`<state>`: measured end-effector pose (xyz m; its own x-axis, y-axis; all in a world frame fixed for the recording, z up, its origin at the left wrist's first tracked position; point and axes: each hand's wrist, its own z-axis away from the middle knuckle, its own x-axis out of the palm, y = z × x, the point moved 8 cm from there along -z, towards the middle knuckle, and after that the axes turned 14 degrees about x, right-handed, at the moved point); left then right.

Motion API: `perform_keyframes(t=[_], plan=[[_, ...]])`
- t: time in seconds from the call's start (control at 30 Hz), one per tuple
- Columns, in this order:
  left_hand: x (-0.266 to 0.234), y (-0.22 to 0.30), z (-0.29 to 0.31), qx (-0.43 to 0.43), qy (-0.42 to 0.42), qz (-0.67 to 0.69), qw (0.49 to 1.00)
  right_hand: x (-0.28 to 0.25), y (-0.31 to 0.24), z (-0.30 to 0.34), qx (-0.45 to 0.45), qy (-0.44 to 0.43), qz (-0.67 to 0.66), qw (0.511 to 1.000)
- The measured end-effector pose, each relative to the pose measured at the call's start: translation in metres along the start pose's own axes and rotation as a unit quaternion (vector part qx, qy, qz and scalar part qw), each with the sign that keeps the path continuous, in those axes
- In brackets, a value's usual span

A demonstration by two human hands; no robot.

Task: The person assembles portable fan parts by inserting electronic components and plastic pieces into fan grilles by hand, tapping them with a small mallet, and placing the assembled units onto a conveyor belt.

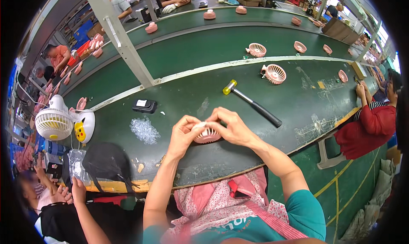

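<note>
Your L fingers (184, 122) & R fingers (224, 114) pinch pink fan pc (208, 136) twd front edge of tabletop (238, 156); hammer (255, 107) lies beyond.

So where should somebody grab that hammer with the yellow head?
Take the hammer by its black grip, probably with the right hand, coming from the person's right: the grip end slants nearer and rightward, while the yellow head lies farther away.

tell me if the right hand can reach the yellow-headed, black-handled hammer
Probably yes: the hammer lies close beyond the right hand, with nothing visible between them, though that hand is busy at the round pink slatted plastic part.
</note>
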<state>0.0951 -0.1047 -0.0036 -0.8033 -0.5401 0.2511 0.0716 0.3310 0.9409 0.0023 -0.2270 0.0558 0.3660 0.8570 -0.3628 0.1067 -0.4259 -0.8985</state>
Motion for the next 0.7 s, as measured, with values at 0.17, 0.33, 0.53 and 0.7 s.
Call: perform_keyframes(t=[0.17, 0.33, 0.53, 0.7], plan=[[0.021, 0.043, 0.005, 0.315, 0.053, -0.488, 0.812, -0.022, 0.043, -0.023, 0.032, 0.103, 0.11, 0.988], [0.048, 0.021, 0.022, 0.315, -0.103, -0.609, 0.721, 0.001, 0.048, -0.018, -0.026, 0.007, 0.322, 0.946], [0.052, 0.024, 0.029, 0.312, -0.111, -0.631, 0.701, -0.055, 0.04, 0.002, 0.009, 0.121, 0.365, 0.923], [0.057, 0.021, 0.031, 0.321, -0.101, -0.642, 0.689, -0.098, 0.098, 0.009, 0.131, 0.148, 0.473, 0.859]])
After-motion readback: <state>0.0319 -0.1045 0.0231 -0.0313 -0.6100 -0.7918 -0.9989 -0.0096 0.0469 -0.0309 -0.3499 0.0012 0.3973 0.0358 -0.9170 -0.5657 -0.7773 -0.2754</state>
